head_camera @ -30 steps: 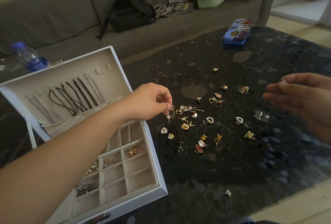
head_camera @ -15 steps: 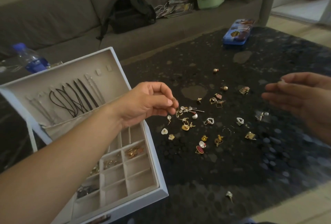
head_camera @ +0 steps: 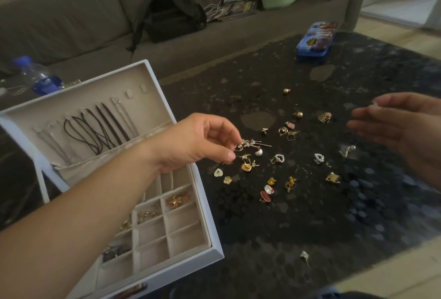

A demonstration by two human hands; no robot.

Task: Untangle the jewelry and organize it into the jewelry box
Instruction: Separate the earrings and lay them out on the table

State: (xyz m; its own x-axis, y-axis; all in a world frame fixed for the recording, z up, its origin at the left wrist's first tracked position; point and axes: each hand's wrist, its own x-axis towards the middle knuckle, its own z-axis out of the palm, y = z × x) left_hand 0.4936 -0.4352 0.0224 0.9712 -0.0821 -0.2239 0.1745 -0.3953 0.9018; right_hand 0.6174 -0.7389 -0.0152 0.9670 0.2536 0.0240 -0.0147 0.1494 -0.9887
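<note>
Lifted slightly from a second ago, the left hand [head_camera: 202, 141] now hovers at the near-left edge of the scattered earrings, fingers curled; whether it pinches a piece cannot be told. A grey sofa [head_camera: 71, 19] backs the dark patterned table [head_camera: 310, 215]. On the table's left stands the white jewelry box [head_camera: 210, 239], lid raised, its long axis running toward the sofa, black cords hanging in the lid. Earrings [head_camera: 278, 158] lie spread between the hands, right of the box. The right hand [head_camera: 391, 129] hangs apart at the right, fingers extended leftward, relaxed.
</note>
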